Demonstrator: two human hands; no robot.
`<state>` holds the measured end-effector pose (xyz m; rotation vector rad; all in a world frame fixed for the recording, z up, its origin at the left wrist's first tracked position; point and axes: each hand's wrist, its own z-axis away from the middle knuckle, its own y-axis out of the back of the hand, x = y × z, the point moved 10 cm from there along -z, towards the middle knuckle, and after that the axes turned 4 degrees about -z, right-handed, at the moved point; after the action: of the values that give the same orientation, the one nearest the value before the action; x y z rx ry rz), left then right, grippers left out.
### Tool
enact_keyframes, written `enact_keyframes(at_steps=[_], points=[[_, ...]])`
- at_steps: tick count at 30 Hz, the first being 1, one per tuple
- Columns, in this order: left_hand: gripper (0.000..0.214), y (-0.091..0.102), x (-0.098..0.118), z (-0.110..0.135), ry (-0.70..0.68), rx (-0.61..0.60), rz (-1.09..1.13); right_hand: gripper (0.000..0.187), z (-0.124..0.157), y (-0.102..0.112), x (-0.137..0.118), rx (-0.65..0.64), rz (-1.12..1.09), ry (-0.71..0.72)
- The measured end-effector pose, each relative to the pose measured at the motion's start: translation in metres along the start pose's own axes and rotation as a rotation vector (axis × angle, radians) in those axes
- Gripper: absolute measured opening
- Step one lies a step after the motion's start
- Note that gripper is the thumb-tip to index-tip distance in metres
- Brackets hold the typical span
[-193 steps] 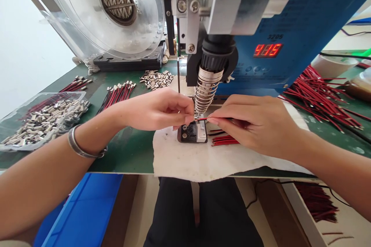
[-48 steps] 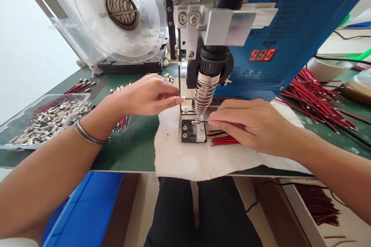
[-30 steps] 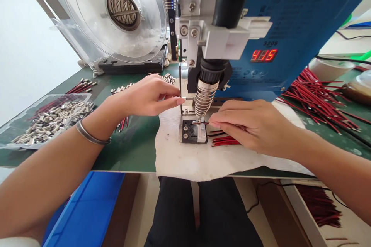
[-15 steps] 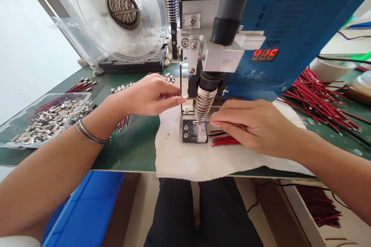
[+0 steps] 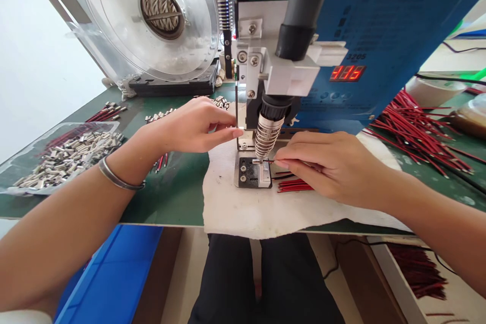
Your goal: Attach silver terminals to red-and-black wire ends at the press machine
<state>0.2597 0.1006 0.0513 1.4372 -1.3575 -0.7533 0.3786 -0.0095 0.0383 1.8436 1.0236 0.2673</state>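
Pinching a thin wire (image 5: 271,161) tightly between thumb and fingers of the right hand (image 5: 334,164), with a small metal connector (image 5: 257,161) at its far end, lying on the black-and-white fixture (image 5: 248,177) just left of those fingertips. Gripping a small metal piece (image 5: 240,128) in a narrow pinch of the left hand (image 5: 193,124), now apart from the fixture after being right beside it about six seconds ago. Lowered since then, between the hands: the coil spring (image 5: 268,134), just above the connector, contact too small to make out. Hardly changed from half a second ago. Lying just below the right fingers: a bundle of red wires (image 5: 295,185), on a white cloth (image 5: 235,212) over the green worktop (image 5: 170,205). Left of the left wrist: loose connectors (image 5: 64,162) in a clear tub. Farther right of the right hand: heaped red wires (image 5: 421,136). Beyond both hands: a blue machine (image 5: 353,20) and, to the left, a clear reel (image 5: 114,35).
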Motion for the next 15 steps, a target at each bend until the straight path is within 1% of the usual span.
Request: enact_keyframes(at_steps=[6,10,15], points=[[0.046,0.0023,0.0003,0.0005,-0.010,0.029,0.005,0.028,-0.0006,0.0001,-0.0009,0.008,0.013,0.008],[0.046,0.0004,0.0000,0.0011,-0.011,0.014,0.008,0.027,0.0002,0.0003,-0.0002,0.013,0.010,0.005],[0.047,-0.0004,-0.0003,0.0017,0.000,0.024,-0.008,0.025,0.0009,0.0024,-0.0033,0.040,0.019,0.023]])
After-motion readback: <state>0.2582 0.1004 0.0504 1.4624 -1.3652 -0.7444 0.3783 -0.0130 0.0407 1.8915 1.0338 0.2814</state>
